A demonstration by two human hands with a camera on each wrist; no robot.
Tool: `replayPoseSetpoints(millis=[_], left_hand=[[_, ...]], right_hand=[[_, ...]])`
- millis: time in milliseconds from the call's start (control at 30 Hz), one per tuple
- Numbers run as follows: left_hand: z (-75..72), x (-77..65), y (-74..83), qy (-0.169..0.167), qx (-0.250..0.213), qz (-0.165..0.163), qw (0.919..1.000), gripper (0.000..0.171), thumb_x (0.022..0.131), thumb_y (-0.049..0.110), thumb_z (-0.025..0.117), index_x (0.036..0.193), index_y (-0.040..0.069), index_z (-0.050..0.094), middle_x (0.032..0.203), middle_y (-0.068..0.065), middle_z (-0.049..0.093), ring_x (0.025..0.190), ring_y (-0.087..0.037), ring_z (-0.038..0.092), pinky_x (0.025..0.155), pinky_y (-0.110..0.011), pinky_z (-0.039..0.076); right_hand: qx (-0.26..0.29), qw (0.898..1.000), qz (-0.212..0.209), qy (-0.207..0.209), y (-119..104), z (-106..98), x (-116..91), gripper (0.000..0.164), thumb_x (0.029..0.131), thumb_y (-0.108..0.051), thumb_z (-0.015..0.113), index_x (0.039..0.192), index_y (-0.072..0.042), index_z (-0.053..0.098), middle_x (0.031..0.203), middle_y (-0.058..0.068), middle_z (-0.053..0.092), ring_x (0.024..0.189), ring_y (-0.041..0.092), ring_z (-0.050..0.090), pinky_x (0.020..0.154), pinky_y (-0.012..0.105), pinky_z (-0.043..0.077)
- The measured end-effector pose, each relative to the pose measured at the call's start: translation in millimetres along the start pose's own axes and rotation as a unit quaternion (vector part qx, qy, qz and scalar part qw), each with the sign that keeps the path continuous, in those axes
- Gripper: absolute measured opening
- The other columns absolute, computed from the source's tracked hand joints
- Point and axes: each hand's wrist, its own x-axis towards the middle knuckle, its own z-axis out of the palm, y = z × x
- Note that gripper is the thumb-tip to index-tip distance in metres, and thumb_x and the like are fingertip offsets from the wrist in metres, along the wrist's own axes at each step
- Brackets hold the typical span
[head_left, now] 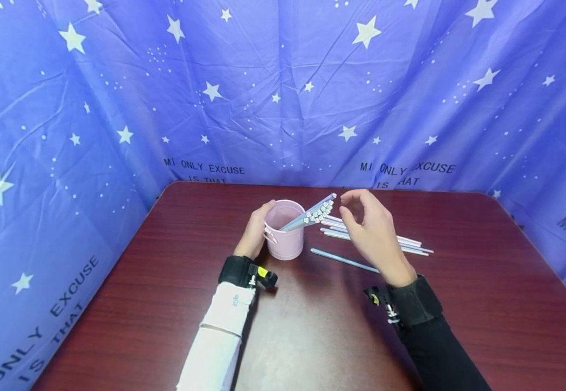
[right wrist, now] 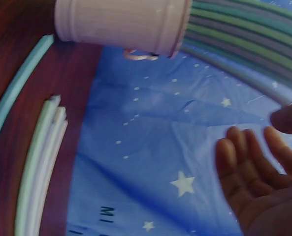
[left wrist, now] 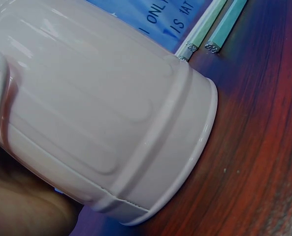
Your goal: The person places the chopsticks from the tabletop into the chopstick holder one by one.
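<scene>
A small pale pink bucket [head_left: 285,247] with a wire handle stands upright on the table, and my left hand [head_left: 255,231] grips its left side, fingertips at the rim. Inside it leans a bunch of long thin pastel sticks [head_left: 307,216], their ends pointing up to the right. Just beyond those ends hovers my right hand [head_left: 371,228], fingers loosely bent with nothing between them. In the right wrist view its thumb [right wrist: 288,118] overlaps the end of the lowest stick [right wrist: 239,76]. The left wrist view is filled mostly by the bucket's ribbed wall [left wrist: 96,98].
Several pale sticks [head_left: 412,247] lie on the dark red table [head_left: 307,336], partly hidden behind my right hand. A single blue-green stick [head_left: 341,259] lies nearer, right of the bucket. A blue curtain with stars [head_left: 283,108] hangs behind the table's far edge.
</scene>
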Motion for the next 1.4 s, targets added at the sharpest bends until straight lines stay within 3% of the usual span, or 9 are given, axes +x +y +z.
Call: replayPoseSetpoints(millis=[133,300,433,667,933,1033,1233,1333,1400], left_hand=[[0.1,-0.7,1.2,0.000,0.003,-0.003,1.0000,0.053,0.110,0.032,0.046,0.140,-0.009,0.063,0.145,-0.024,0.063,0.138,-0.027,0.055,0.128,-0.043,0.036],[-0.3,-0.4,1.3,-0.001,0.003,-0.002,1.0000,0.053,0.110,0.032,0.046,0.138,-0.009,0.064,0.142,-0.023,0.064,0.134,-0.027,0.057,0.126,-0.042,0.038],[-0.6,-1.7,1.3,0.000,0.003,-0.003,1.0000,0.052,0.109,0.032,0.047,0.136,-0.009,0.065,0.138,-0.021,0.066,0.130,-0.024,0.058,0.124,-0.041,0.038],[-0.6,-1.9,1.3,-0.004,0.001,-0.002,1.0000,0.052,0.110,0.031,0.046,0.137,-0.010,0.063,0.142,-0.023,0.063,0.134,-0.026,0.055,0.127,-0.041,0.035],[-0.9,-1.2,1.3,-0.010,0.001,0.001,0.9999,0.052,0.110,0.031,0.045,0.138,-0.010,0.063,0.144,-0.024,0.062,0.136,-0.026,0.055,0.128,-0.042,0.035],[-0.7,-1.3,1.5,-0.009,0.001,0.002,1.0000,0.052,0.110,0.031,0.046,0.138,-0.010,0.063,0.143,-0.024,0.063,0.135,-0.026,0.056,0.128,-0.041,0.035],[-0.3,-1.9,1.9,-0.007,0.004,0.001,1.0000,0.053,0.109,0.031,0.046,0.139,-0.009,0.062,0.147,-0.024,0.061,0.141,-0.027,0.052,0.130,-0.042,0.032],[-0.3,-2.5,2.0,-0.006,0.007,0.000,1.0000,0.054,0.110,0.031,0.046,0.141,-0.009,0.061,0.153,-0.023,0.057,0.147,-0.028,0.047,0.133,-0.043,0.028],[-0.4,-2.9,2.2,-0.006,0.007,0.000,1.0000,0.054,0.110,0.030,0.045,0.143,-0.010,0.060,0.156,-0.023,0.055,0.150,-0.028,0.044,0.134,-0.043,0.026]], right_hand=[[-0.055,0.992,0.031,-0.107,13.6,2.7,0.3,0.034,0.099,-0.008,0.068,0.132,0.002,0.064,0.122,0.023,0.070,0.111,0.038,0.067,0.097,0.052,0.056],[-0.122,0.962,0.057,-0.238,25.6,5.7,-3.6,0.055,0.096,-0.016,0.075,0.143,0.008,0.056,0.134,0.033,0.065,0.125,0.047,0.062,0.109,0.061,0.051],[-0.156,0.941,0.058,-0.293,30.6,8.7,-7.6,0.057,0.092,-0.017,0.081,0.137,0.010,0.059,0.133,0.032,0.066,0.127,0.047,0.062,0.112,0.059,0.050],[-0.199,0.922,0.056,-0.327,46.8,17.5,-10.2,0.031,0.085,-0.014,0.087,0.108,0.000,0.071,0.105,0.017,0.071,0.103,0.034,0.066,0.094,0.052,0.056],[-0.242,0.914,0.039,-0.322,95.3,39.9,-15.1,0.025,0.082,-0.016,0.086,0.101,-0.011,0.070,0.100,0.007,0.072,0.096,0.028,0.068,0.082,0.048,0.059],[-0.246,0.911,0.053,-0.328,92.7,41.5,-15.6,0.017,0.083,-0.009,0.077,0.095,-0.015,0.067,0.096,0.003,0.069,0.091,0.024,0.067,0.078,0.044,0.059],[-0.241,0.899,0.077,-0.358,53.2,29.9,-15.0,0.017,0.086,0.005,0.063,0.090,-0.012,0.064,0.090,0.005,0.067,0.087,0.022,0.064,0.076,0.042,0.058],[-0.241,0.899,0.071,-0.359,52.7,28.5,-14.6,0.017,0.086,0.004,0.063,0.090,-0.012,0.065,0.090,0.005,0.067,0.087,0.022,0.065,0.076,0.042,0.058],[-0.246,0.904,0.054,-0.345,70.0,33.2,-14.4,0.017,0.085,0.001,0.064,0.089,-0.016,0.065,0.089,0.002,0.067,0.084,0.020,0.064,0.073,0.041,0.057]])
